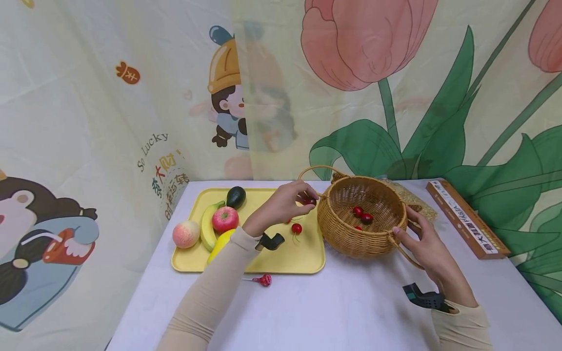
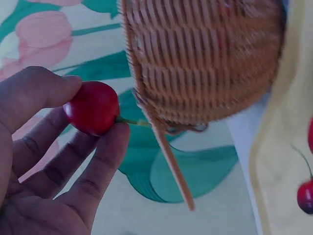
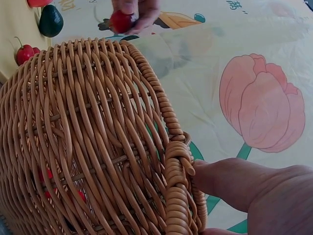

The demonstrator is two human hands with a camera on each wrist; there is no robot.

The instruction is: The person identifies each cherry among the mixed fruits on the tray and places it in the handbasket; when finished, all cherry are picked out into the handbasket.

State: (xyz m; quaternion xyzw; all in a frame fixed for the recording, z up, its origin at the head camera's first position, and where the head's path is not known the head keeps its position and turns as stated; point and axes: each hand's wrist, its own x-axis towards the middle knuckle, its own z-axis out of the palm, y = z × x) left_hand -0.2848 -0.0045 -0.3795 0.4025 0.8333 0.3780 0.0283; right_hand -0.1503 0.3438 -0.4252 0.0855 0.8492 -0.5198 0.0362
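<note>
My left hand [image 1: 287, 201] pinches a dark red cherry [image 1: 310, 201] just left of the wicker basket's rim; in the left wrist view the cherry [image 2: 93, 108] sits between thumb and fingers, its green stem pointing at the basket [image 2: 205, 58]. My right hand [image 1: 423, 241] grips the right side of the basket [image 1: 351, 241] by the rim, near the handle; the right wrist view shows the thumb [image 3: 230, 181] against the rim. Inside the basket lie several red cherries [image 1: 367, 218]. Another cherry [image 1: 296, 228] with a stem rests on the yellow tray [image 1: 281, 265].
On the tray's left are a peach [image 1: 186, 234], a banana [image 1: 206, 226], an apple [image 1: 225, 219], an avocado [image 1: 236, 197] and a yellow fruit [image 1: 221, 244]. A lollipop [image 1: 265, 280] lies in front. Behind the basket lies a bag [image 1: 410, 195]; a pasta box [image 1: 467, 219] lies right.
</note>
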